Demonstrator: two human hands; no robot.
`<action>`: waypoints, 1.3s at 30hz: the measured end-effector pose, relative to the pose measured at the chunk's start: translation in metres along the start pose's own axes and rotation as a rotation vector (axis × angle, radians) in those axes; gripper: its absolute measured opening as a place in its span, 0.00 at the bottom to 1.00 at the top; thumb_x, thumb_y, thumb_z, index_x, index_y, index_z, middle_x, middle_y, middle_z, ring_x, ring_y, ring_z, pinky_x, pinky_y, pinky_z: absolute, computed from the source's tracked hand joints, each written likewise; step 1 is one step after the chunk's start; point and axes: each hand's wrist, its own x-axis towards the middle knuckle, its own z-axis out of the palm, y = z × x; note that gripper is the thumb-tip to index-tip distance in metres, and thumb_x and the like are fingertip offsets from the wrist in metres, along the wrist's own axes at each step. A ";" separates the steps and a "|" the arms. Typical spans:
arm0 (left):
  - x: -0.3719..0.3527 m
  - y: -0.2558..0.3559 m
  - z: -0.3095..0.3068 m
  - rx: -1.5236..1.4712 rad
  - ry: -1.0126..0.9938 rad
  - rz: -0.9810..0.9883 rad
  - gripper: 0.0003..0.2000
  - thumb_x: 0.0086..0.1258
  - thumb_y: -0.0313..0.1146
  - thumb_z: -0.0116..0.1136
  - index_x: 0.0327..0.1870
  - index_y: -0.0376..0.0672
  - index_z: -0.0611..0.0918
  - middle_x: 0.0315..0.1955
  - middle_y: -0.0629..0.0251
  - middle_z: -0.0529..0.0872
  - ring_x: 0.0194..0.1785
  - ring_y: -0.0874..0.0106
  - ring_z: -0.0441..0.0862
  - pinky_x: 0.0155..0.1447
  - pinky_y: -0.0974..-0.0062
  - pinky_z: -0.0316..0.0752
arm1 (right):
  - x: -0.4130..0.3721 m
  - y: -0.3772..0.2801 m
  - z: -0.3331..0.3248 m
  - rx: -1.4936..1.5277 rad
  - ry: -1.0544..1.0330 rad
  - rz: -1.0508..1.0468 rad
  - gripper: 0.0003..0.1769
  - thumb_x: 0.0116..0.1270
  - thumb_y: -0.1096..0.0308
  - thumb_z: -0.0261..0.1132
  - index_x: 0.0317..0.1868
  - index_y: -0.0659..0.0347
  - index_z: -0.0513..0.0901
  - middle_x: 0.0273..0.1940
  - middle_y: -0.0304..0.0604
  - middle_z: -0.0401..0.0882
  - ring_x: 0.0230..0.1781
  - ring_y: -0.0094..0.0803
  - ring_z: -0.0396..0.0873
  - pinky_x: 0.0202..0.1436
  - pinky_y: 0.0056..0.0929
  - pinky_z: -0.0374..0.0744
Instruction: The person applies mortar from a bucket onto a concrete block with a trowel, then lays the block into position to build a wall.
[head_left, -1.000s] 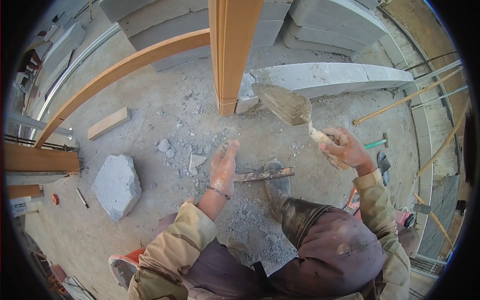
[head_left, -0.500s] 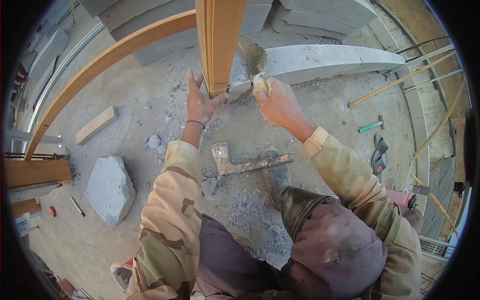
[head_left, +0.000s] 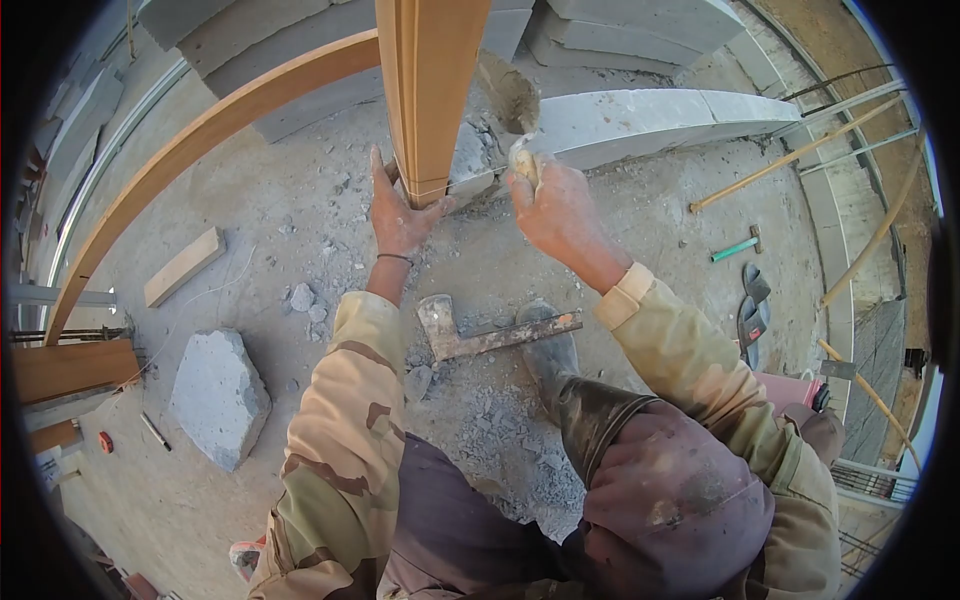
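Observation:
My left hand (head_left: 402,218) grips the foot of an upright wooden post (head_left: 432,90), its fingers along the left side and its thumb across the bottom corner. My right hand (head_left: 558,210) is closed around the pale, mortar-smeared handle of a trowel (head_left: 508,95). The trowel's blade points away from me, beside the near end of a row of grey blocks (head_left: 625,122). A thin string crosses the post just above its foot. Below my hands, a hatchet-like tool (head_left: 500,332) lies on the floor, partly against my boot (head_left: 548,360).
A broken block piece (head_left: 220,400) and a short wooden offcut (head_left: 186,266) lie at left, with rubble between. A curved-looking wooden beam (head_left: 200,130) runs left from the post. At right are a green-handled hammer (head_left: 737,248), sandals (head_left: 753,310) and poles (head_left: 790,158).
The view has shifted slightly. My right hand and the trowel have moved a little, with more of the blade showing beside the post. My left hand keeps its place on the post.

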 end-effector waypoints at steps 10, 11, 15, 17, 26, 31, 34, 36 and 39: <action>0.001 -0.005 0.001 0.038 0.001 0.015 0.70 0.46 0.43 0.92 0.85 0.31 0.49 0.69 0.40 0.80 0.72 0.48 0.80 0.76 0.58 0.76 | 0.026 0.004 -0.051 0.089 0.043 -0.066 0.21 0.79 0.59 0.63 0.45 0.76 0.83 0.31 0.66 0.86 0.33 0.62 0.88 0.40 0.51 0.85; 0.001 -0.005 0.001 0.038 0.000 0.014 0.70 0.46 0.43 0.92 0.85 0.31 0.49 0.69 0.40 0.80 0.72 0.48 0.80 0.76 0.58 0.76 | 0.035 0.003 -0.064 0.266 -0.129 0.107 0.21 0.79 0.58 0.62 0.45 0.74 0.83 0.30 0.60 0.86 0.27 0.52 0.87 0.34 0.47 0.84; 0.002 -0.007 0.002 0.028 0.003 0.026 0.70 0.46 0.42 0.92 0.85 0.31 0.50 0.69 0.41 0.79 0.73 0.49 0.80 0.76 0.58 0.75 | 0.073 0.016 -0.078 0.484 -0.367 0.372 0.20 0.80 0.55 0.60 0.44 0.68 0.81 0.30 0.46 0.83 0.19 0.28 0.79 0.19 0.34 0.78; 0.000 -0.004 0.001 0.035 -0.005 0.027 0.69 0.46 0.42 0.92 0.85 0.30 0.50 0.69 0.41 0.79 0.73 0.49 0.80 0.76 0.58 0.75 | 0.093 0.021 -0.078 0.536 -0.409 0.446 0.18 0.81 0.57 0.58 0.51 0.67 0.81 0.28 0.46 0.82 0.16 0.28 0.78 0.15 0.30 0.76; 0.002 -0.005 0.003 0.086 0.026 0.059 0.68 0.47 0.40 0.92 0.85 0.31 0.51 0.67 0.43 0.81 0.71 0.50 0.80 0.75 0.58 0.77 | 0.066 0.024 -0.104 -0.057 -0.531 0.158 0.26 0.81 0.55 0.60 0.32 0.71 0.84 0.26 0.55 0.85 0.25 0.40 0.87 0.25 0.44 0.82; 0.000 -0.005 0.001 0.031 0.002 0.020 0.68 0.47 0.40 0.92 0.85 0.31 0.52 0.67 0.43 0.81 0.72 0.50 0.80 0.75 0.57 0.76 | 0.046 0.026 -0.087 -0.302 -0.227 -0.282 0.18 0.75 0.61 0.61 0.42 0.73 0.85 0.32 0.64 0.87 0.35 0.61 0.89 0.43 0.54 0.86; 0.000 -0.008 0.002 0.022 0.008 0.038 0.67 0.47 0.40 0.91 0.85 0.31 0.52 0.68 0.43 0.80 0.73 0.50 0.79 0.76 0.57 0.75 | 0.037 0.028 -0.085 -0.289 -0.313 -0.225 0.17 0.74 0.62 0.62 0.45 0.72 0.84 0.33 0.67 0.87 0.38 0.66 0.87 0.48 0.57 0.85; 0.000 -0.005 0.001 0.034 0.002 0.019 0.67 0.47 0.40 0.91 0.85 0.31 0.52 0.69 0.43 0.80 0.73 0.50 0.79 0.76 0.58 0.75 | 0.042 0.040 -0.081 -0.314 -0.390 -0.189 0.17 0.74 0.62 0.62 0.46 0.71 0.83 0.33 0.67 0.87 0.38 0.66 0.87 0.47 0.57 0.85; -0.002 -0.004 0.002 0.052 -0.007 0.004 0.67 0.47 0.40 0.91 0.85 0.31 0.51 0.69 0.43 0.80 0.74 0.50 0.78 0.76 0.58 0.75 | 0.065 0.056 -0.082 -0.420 -0.188 -0.181 0.17 0.75 0.61 0.62 0.43 0.71 0.83 0.31 0.65 0.86 0.37 0.65 0.87 0.46 0.58 0.84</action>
